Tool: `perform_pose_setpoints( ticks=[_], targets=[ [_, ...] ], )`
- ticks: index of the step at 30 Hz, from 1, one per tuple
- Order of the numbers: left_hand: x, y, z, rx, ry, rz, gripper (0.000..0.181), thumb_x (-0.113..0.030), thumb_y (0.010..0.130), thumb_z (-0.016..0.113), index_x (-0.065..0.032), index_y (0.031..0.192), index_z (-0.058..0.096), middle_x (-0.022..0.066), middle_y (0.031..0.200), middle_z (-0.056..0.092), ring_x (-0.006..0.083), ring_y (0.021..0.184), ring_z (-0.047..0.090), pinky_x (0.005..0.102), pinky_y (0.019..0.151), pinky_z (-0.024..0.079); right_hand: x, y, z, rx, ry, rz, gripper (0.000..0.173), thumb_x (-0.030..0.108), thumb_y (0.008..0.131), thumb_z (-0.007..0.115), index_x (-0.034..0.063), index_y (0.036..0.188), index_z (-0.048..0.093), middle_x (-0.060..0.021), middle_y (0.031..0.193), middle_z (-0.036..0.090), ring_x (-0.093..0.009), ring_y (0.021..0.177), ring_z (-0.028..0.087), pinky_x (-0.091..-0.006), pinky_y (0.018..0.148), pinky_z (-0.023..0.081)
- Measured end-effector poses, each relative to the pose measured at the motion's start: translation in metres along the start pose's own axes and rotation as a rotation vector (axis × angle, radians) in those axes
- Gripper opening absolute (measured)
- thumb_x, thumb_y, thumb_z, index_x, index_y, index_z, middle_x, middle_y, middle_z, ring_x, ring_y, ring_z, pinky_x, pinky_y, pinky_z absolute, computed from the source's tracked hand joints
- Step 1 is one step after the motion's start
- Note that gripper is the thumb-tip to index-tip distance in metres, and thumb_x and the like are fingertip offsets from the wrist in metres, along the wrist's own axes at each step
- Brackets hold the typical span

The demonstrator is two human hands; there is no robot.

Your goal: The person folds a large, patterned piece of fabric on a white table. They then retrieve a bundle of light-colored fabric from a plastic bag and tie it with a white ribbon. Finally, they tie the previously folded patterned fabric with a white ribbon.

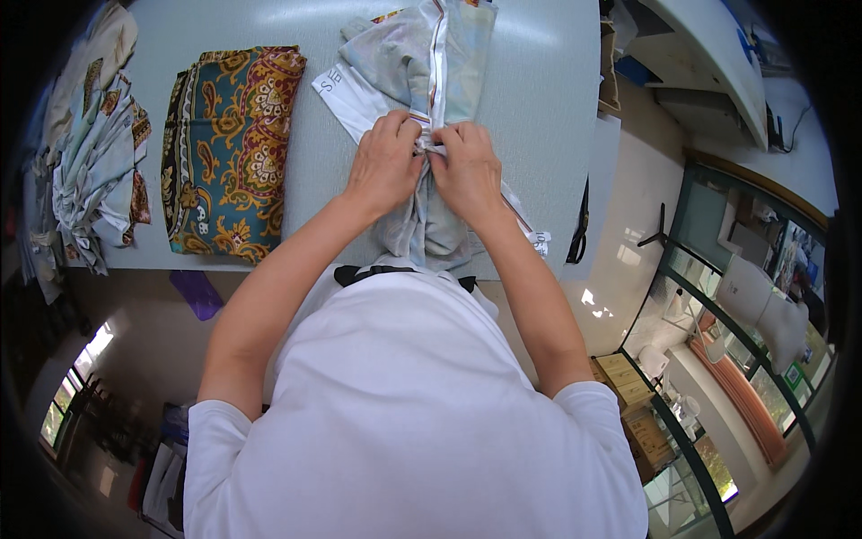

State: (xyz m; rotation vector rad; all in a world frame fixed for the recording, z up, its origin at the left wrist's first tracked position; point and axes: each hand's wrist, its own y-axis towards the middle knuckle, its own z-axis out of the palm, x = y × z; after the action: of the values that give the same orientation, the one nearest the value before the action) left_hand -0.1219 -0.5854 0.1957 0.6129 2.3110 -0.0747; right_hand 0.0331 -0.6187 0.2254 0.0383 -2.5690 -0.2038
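Note:
A bundle of pale, shimmery fabric pieces (454,60) lies in front of me on the table, gathered narrow at its middle. At that waist my left hand (385,165) and my right hand (467,172) meet, fingertips pinching a twisted light fabric strip (425,147) around the bundle. Whether the strip is knotted is hidden by my fingers. A white strip with handwriting (353,98) sticks out at the bundle's upper left, and another marked white end (541,242) shows at lower right. The bundle's near part (424,232) spreads toward the table's front edge.
Left of the bundle lies a folded teal and gold paisley cloth (236,155). Tied pale fabric bundles (101,175) sit at the table's left end. A black tool, apparently scissors (579,226), lies near the right edge of the table (539,135). A purple item (195,294) shows below the front edge.

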Motion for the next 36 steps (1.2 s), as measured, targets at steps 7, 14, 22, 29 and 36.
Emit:
perform_pose_setpoints(
  ticks=[7, 14, 22, 29, 36],
  targets=[
    [-0.005, -0.006, 0.008, 0.031, -0.155, -0.141, 0.032, -0.006, 0.077, 0.07, -0.0033, 0.106, 0.057, 0.017, 0.12, 0.051, 0.0374, 0.104, 0.058, 0.0441, 0.086, 0.05, -0.005, -0.021, -0.002, 0.201, 0.328, 0.298, 0.014, 0.016, 0.084, 0.073, 0.0036, 0.09, 0.071, -0.0107, 0.076, 0.066, -0.022, 0.068, 0.062, -0.0335, 0.064, 0.05],
    [0.005, -0.012, 0.024, -0.094, -0.352, -0.16, 0.021, 0.001, 0.08, 0.062, -0.0021, 0.101, 0.059, 0.018, 0.108, 0.056, 0.0394, 0.09, 0.061, 0.0441, 0.08, 0.05, 0.0, -0.041, -0.031, 0.43, 0.63, 0.529, 0.015, 0.013, 0.089, 0.073, -0.002, 0.092, 0.07, 0.0016, 0.074, 0.065, -0.004, 0.065, 0.054, -0.0217, 0.059, 0.045],
    [0.012, -0.002, 0.023, -0.127, -0.438, -0.273, 0.014, -0.003, 0.083, 0.069, -0.0011, 0.095, 0.061, 0.0101, 0.085, 0.059, 0.0222, 0.077, 0.06, 0.0316, 0.069, 0.05, 0.02, -0.023, -0.092, 0.839, 0.795, 0.423, 0.019, 0.014, 0.088, 0.073, -0.0016, 0.098, 0.07, -0.0014, 0.078, 0.068, -0.007, 0.069, 0.06, -0.0241, 0.062, 0.049],
    [0.006, -0.002, 0.015, -0.034, -0.783, -0.471, 0.007, -0.006, 0.093, 0.064, 0.0, 0.095, 0.066, 0.0005, 0.084, 0.065, 0.0098, 0.078, 0.057, 0.0247, 0.07, 0.047, -0.016, 0.014, -0.008, 0.191, 0.303, 0.053, 0.026, 0.01, 0.083, 0.071, 0.0, 0.107, 0.067, -0.0098, 0.09, 0.07, -0.016, 0.076, 0.066, -0.0305, 0.068, 0.052],
    [-0.006, 0.029, -0.064, -0.217, -1.285, -0.71, 0.017, -0.011, 0.097, 0.058, -0.0013, 0.086, 0.067, 0.0066, 0.068, 0.066, 0.0139, 0.056, 0.062, 0.0278, 0.052, 0.05, -0.029, 0.005, 0.035, 0.161, 0.364, 0.272, 0.027, 0.005, 0.081, 0.065, 0.0038, 0.107, 0.065, -0.0143, 0.093, 0.067, -0.029, 0.085, 0.065, -0.0393, 0.079, 0.052]
  ],
)
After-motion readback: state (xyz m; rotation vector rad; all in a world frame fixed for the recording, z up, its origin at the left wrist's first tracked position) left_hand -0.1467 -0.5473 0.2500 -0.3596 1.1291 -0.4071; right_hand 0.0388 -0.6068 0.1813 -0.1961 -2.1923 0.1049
